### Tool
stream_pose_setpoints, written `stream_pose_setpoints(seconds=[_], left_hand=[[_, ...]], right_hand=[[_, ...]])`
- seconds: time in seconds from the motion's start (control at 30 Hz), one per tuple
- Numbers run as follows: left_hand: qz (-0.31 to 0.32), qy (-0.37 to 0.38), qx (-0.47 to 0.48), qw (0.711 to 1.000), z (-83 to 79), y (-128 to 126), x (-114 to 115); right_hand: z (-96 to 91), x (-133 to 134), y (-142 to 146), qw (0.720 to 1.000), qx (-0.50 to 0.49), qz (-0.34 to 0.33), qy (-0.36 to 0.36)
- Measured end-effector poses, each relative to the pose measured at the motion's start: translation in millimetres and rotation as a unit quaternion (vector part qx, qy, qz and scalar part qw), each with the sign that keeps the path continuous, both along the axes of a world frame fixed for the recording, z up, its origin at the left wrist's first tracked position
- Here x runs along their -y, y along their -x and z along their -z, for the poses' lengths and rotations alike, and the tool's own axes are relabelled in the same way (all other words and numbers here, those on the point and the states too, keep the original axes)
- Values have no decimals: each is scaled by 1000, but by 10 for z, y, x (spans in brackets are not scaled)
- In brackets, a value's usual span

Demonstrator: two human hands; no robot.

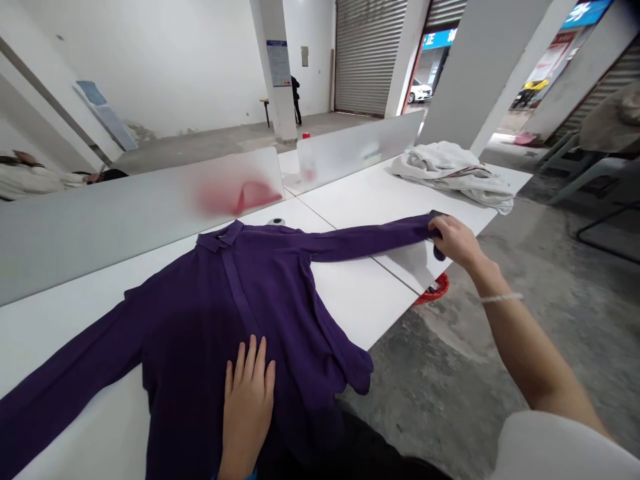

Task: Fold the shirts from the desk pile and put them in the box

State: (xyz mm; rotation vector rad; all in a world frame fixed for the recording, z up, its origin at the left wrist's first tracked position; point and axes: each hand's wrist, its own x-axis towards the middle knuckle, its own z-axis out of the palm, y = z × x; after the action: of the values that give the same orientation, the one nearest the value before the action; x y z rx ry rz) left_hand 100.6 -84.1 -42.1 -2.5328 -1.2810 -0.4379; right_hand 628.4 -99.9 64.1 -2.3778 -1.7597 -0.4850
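A purple long-sleeved shirt [240, 300] lies spread flat on the white table [360, 303], collar toward the frosted divider. My left hand [249, 400] rests flat on the shirt's lower front, fingers stretched out together. My right hand [453, 240] is closed on the cuff of the right-side sleeve [370, 240], holding it stretched out near the table's edge. The other sleeve [60, 393] runs off to the lower left.
A crumpled white garment pile [453, 175] lies at the table's far right corner. Frosted dividers [125, 213] line the back of the table. A red basket [434, 290] sits on the concrete floor under the edge. A person's sleeve [30, 179] shows at far left.
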Motion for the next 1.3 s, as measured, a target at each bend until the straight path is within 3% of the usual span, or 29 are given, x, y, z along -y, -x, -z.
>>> stream_pose_setpoints(seconds=[0.07,0.13,0.27,0.43,0.6,0.83,0.9,0.97,1.13,1.23,1.3], left_hand=[[-1,2,5,1000,4,-3,-4],[1,14,6,1000,3,-7,-11],[-10,31,21,999,0,-13,-28],[-1,32,34,999,27,-3,-35],[-17,33,36,999,19,-12,-24],[-3,26,29,999,20,4,-21],[-3,28,31,999,43,16,-27],[-8,33,41,999,60,17,-31],[-31,86,99,991,-64,-80,-33],[-55,127,215,967,-291,-91,33],[-115,133,303,936,-423,28,163]], right_hand=[[51,241,14,988,-79,-43,126],[122,387,-26,972,-154,-47,168],[298,357,-198,989,-136,42,50],[585,158,-308,978,-101,163,84],[759,199,-355,948,-138,286,2],[844,405,-226,931,-233,283,6],[759,399,-114,936,-224,269,-35],[561,301,-55,944,-211,240,-86],[-217,-265,-325,939,-175,217,-202],[-488,-555,-513,936,-180,246,-176],[-490,-596,-472,948,-172,233,-131]])
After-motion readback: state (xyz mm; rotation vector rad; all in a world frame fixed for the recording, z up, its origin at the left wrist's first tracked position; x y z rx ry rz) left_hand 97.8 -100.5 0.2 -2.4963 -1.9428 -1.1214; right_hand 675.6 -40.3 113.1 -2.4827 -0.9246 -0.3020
